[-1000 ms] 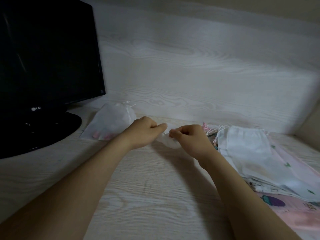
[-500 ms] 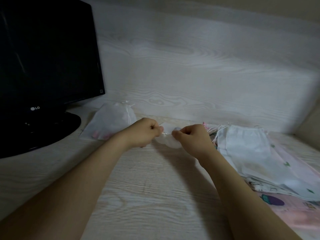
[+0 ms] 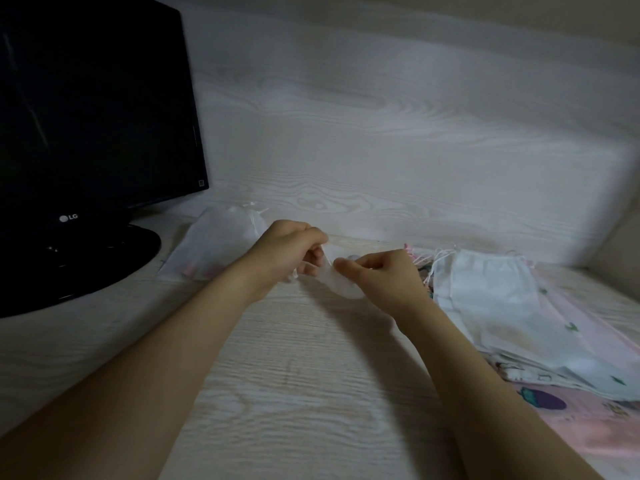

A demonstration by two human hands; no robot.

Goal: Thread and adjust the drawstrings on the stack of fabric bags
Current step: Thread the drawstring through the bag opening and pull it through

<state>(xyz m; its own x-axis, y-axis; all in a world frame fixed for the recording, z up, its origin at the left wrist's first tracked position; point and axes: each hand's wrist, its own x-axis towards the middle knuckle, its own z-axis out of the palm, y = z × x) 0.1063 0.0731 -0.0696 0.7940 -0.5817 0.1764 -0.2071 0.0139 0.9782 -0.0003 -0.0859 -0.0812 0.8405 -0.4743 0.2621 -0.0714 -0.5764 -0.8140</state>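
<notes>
A pale wood-grain desk (image 3: 294,393) is shown, backed by a matching panel at its far edge. At far left, a black monitor (image 3: 90,109) is carried on its round base (image 3: 104,261). Just right of the base a white pouch (image 3: 221,240) is laid flat. At right, a stack of fabric bags (image 3: 519,323) is spread, topped by a white one.

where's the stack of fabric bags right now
In the head view, the stack of fabric bags lies on the desk at right, just beside the right hand.
</notes>
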